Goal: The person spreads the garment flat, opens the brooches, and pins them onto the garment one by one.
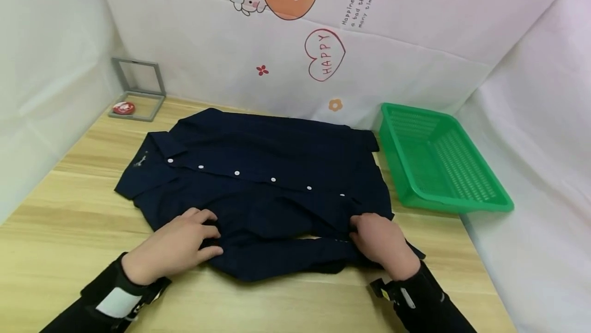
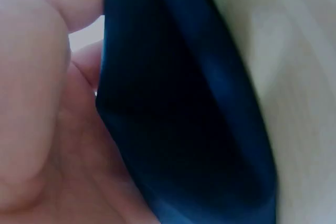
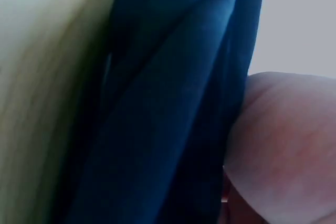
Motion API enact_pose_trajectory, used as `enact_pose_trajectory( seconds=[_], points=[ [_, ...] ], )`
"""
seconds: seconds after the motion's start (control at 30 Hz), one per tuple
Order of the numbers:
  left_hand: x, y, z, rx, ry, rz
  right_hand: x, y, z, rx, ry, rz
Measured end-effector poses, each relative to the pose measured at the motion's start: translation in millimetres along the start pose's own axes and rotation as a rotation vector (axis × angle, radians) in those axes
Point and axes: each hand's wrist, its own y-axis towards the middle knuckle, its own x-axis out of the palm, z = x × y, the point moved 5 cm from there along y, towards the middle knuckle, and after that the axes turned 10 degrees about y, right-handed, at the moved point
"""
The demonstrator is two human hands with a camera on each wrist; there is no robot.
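A dark navy button-up shirt (image 1: 277, 158) lies spread on its back, its collar (image 1: 152, 161) to the left and a row of white buttons down the front. The near sleeve is folded along the side closest to me. At the shoulder end of that sleeve, my left hand (image 1: 177, 243) holds the cloth between bent fingers and thumb. Dark fabric (image 2: 173, 108) covers its fingertips in the left wrist view. By the hem, my right hand (image 1: 380, 238) grips the cloth near the cuff end, fingers curled under. Bunched folds of the shirt (image 3: 163, 93) fill the right wrist view.
A green plastic basket (image 1: 406, 174) stands at the right, beyond the hem. At the back left is a grey open frame (image 1: 159, 84) with a small red round item (image 1: 123, 108) on it. White printed cloth (image 1: 286, 56) walls the wooden table (image 1: 69, 210).
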Motion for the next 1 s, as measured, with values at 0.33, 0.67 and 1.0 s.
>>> enact_pose_trajectory(
  seconds=[0.33,0.67,1.0],
  points=[
    [-2.4,7.3,7.9,0.066,0.139,0.152,-44,-19.0,14,-0.009,0.08,0.489],
    [-14.0,4.6,12.7,0.089,0.002,0.137,-11,-50.6,-10,-0.278,0.151,-0.075],
    [-36.0,13.3,12.1,0.074,-0.027,0.195,-43,-49.4,18,-0.178,0.31,0.186]
  ],
)
